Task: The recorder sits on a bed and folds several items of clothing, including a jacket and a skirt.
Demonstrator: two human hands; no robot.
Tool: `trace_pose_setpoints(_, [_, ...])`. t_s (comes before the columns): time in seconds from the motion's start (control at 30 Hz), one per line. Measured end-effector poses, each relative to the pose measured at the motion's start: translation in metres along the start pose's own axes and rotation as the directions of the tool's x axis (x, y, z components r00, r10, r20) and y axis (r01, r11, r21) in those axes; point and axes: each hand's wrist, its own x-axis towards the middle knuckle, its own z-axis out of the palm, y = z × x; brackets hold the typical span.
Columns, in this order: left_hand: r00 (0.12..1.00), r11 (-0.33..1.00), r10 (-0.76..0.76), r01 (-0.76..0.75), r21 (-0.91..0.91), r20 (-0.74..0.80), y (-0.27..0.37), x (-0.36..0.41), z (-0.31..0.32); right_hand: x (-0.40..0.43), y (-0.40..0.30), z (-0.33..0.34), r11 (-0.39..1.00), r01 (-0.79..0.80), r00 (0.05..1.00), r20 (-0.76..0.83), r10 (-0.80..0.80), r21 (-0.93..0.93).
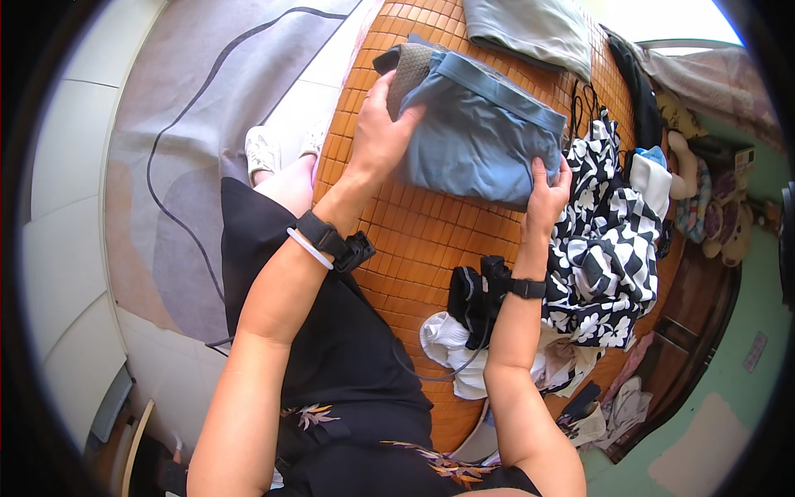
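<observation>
Blue folded underpants (478, 136) with a broad waistband lie on top of a stack of folded garments. A grey-brown textured garment (410, 71) and a dark layer show from beneath at the left end. My left hand (380, 127) grips that end, thumb on the blue cloth and fingers around the outer edge. At the opposite lower corner, my right hand (546, 192) holds the stack with its thumb on top. Whether the stack rests on the bamboo mat (428, 236) or is slightly raised, I cannot tell.
Black-and-white patterned clothing (602, 248) is heaped to the right. Beside my right forearm are a black garment (469, 298) and white socks (444, 335). A pale grey folded garment (534, 31) lies at the far end. A dark cable (180, 208) crosses the rug (186, 149).
</observation>
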Motion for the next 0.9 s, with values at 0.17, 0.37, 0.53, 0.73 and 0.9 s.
trace_pose_setpoints(0.17, [0.982, 0.865, 0.154, -0.08, 0.495, -0.111, 0.003, -0.01, 0.006, -0.005, -0.006, 0.011, 0.418, 0.414, 0.81, 0.118, -0.574, -0.809])
trace_pose_setpoints(0.37, [0.853, 0.556, 0.407, -0.515, 0.653, 0.326, 0.01, -0.02, 0.016, 0.003, -0.01, 0.029, 0.312, 0.511, 0.831, 0.368, -0.418, -0.801])
trace_pose_setpoints(0.53, [0.887, 0.538, 0.358, -0.45, 0.713, 0.291, 0.003, -0.02, 0.02, 0.015, 0.015, 0.035, 0.242, 0.466, 0.851, 0.358, -0.384, -0.851])
trace_pose_setpoints(0.73, [0.727, 0.441, 0.353, -0.684, 0.581, 0.589, 0.008, -0.03, 0.021, 0.013, 0.026, 0.037, 0.162, 0.46, 0.82, 0.347, -0.454, -0.873])
trace_pose_setpoints(0.9, [0.758, 0.477, 0.307, -0.646, 0.596, 0.576, 0.008, -0.034, 0.023, 0.015, 0.02, 0.027, 0.287, 0.529, 0.816, 0.385, -0.432, -0.799])
